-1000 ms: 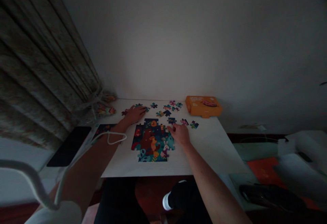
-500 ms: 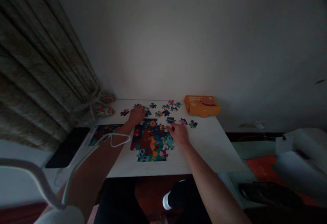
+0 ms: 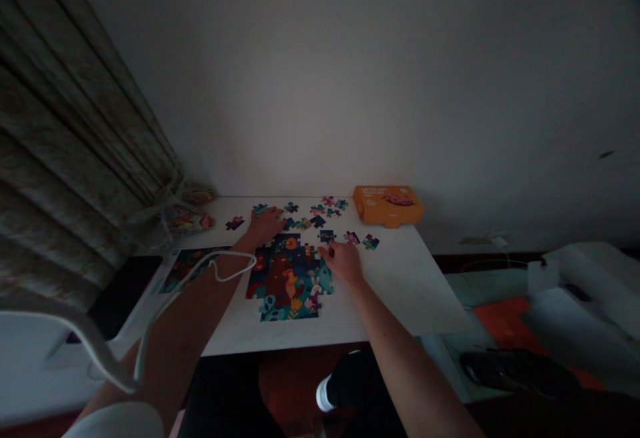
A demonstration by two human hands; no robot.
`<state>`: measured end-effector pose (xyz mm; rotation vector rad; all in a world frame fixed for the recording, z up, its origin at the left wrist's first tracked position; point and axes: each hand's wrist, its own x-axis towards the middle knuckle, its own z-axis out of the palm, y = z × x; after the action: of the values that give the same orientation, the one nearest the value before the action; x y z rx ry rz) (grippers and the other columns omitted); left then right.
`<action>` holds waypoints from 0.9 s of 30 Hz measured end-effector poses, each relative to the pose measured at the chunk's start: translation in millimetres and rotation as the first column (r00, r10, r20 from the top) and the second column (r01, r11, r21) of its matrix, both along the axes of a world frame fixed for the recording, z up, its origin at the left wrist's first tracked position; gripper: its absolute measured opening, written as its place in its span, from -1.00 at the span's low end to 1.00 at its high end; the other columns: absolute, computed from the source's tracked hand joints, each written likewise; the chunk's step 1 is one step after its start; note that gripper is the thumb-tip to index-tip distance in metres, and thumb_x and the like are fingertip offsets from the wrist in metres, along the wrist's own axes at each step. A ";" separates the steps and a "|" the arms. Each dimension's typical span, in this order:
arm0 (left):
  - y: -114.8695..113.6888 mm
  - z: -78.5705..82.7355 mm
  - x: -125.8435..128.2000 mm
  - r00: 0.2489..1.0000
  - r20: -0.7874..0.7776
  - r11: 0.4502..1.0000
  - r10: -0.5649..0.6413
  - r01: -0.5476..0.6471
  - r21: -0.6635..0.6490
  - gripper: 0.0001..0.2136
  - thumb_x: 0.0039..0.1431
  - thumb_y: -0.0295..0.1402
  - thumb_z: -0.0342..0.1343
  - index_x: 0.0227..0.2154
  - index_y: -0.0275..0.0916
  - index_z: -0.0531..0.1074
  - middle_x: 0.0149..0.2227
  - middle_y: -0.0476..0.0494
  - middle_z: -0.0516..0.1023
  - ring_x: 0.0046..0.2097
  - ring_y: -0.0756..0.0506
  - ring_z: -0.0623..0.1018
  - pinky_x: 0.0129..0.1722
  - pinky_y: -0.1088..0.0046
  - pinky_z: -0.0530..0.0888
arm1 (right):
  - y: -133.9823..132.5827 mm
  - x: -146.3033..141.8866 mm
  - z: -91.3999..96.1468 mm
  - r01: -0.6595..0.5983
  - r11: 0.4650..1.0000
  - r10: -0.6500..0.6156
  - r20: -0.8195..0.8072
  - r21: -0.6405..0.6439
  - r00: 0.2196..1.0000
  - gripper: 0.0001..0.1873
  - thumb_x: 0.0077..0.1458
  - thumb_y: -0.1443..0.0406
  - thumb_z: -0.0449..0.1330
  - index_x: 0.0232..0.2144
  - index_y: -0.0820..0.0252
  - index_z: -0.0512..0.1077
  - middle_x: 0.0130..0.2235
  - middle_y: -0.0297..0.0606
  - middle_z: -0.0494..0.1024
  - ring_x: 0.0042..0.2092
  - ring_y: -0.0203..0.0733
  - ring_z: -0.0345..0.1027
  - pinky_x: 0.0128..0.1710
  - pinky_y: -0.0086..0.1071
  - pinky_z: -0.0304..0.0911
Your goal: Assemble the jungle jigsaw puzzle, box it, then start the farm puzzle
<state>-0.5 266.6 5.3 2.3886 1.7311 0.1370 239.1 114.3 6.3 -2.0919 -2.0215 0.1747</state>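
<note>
On a white table [image 3: 400,291] standing against the far wall, a partly built jigsaw puzzle [image 3: 287,278] lies in the middle, with an uneven outline. It shows a brown animal, a white rabbit and flowers on a dark ground. The left hand [image 3: 265,225] rests at the far edge of the puzzle, with the fingers a little spread and bent down toward the loose pieces, but it cannot be seen if it has hold of one. The right hand [image 3: 343,263] is at the right edge of the puzzle, half closed, and its fingertips [image 3: 324,249] are pointing down just at this edge; also here it cannot be seen if a piece is held.

Loose puzzle pieces [image 3: 317,221] are spread on the far part of the table, between the hands and to the right of them. An orange cardboard box [image 3: 387,206] lies at the far right corner of the table. On the left part of the table lies a printed picture sheet [image 3: 187,268], and a white cord [image 3: 235,270] crosses over the left forearm [image 3: 200,311]. A patterned curtain [image 3: 65,125] hangs at the far left.
</note>
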 end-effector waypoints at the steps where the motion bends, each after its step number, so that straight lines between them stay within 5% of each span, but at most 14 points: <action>1: 0.3 -0.2 -0.8 1.000 0.006 1.000 0.006 -0.006 0.009 -0.50 0.39 -0.08 -0.02 0.31 -0.07 0.35 0.43 -0.30 0.24 0.42 -0.34 0.26 0.40 -0.20 -0.02 | 0.2 0.0 -0.2 -0.002 1.000 0.002 0.001 -0.001 1.000 -0.57 0.37 0.00 0.11 -0.36 0.12 0.58 -0.36 -0.22 0.68 -0.29 -0.13 0.55 -0.14 -0.33 0.25; 8: -1.4 -4.4 0.1 0.994 0.039 0.983 0.101 -0.106 0.150 -0.47 0.43 -0.17 -0.10 0.37 -0.24 0.24 0.47 -0.39 0.11 0.45 -0.35 0.18 0.41 -0.10 0.07 | 1.7 0.1 -2.5 -0.008 1.000 0.008 0.013 -0.002 1.000 -0.56 0.39 0.00 0.09 -0.34 0.12 0.58 -0.35 -0.21 0.69 -0.28 -0.14 0.56 -0.08 -0.33 0.26; 13: -16.4 -13.2 40.3 0.957 0.030 0.954 -0.289 0.285 0.092 -0.54 0.47 -0.19 -0.17 0.33 -0.12 0.31 0.44 -0.23 0.24 0.43 -0.21 0.24 0.43 0.05 0.09 | 2.4 0.7 -3.6 0.001 1.000 -0.001 0.003 0.018 1.000 -0.58 0.39 0.04 0.10 -0.35 0.12 0.59 -0.34 -0.21 0.69 -0.28 -0.13 0.57 -0.14 -0.33 0.28; 16: -27.8 -20.7 65.1 0.923 0.013 0.923 -0.384 0.383 0.028 -0.54 0.49 -0.14 -0.21 0.33 -0.01 0.32 0.43 -0.16 0.26 0.44 -0.20 0.24 0.43 -0.01 0.05 | 3.4 1.1 -5.2 0.004 1.000 -0.004 -0.002 0.021 1.000 -0.59 0.39 0.05 0.09 -0.34 0.13 0.59 -0.35 -0.20 0.69 -0.27 -0.12 0.57 -0.14 -0.34 0.28; 27: -38.8 -19.0 73.7 0.955 -0.003 0.955 -0.297 0.297 0.001 -0.48 0.47 -0.03 -0.18 0.40 0.00 0.21 0.47 -0.24 0.15 0.48 -0.35 0.13 0.39 -0.31 -0.05 | 2.7 0.4 -3.5 0.000 1.000 0.000 -0.006 0.018 1.000 -0.61 0.39 0.06 0.10 -0.33 0.13 0.59 -0.34 -0.21 0.69 -0.27 -0.14 0.56 -0.10 -0.34 0.26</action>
<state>73.1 227.9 -13.7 2.6152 1.3492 0.0921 239.5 117.0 2.7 -2.0784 -2.0120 0.1627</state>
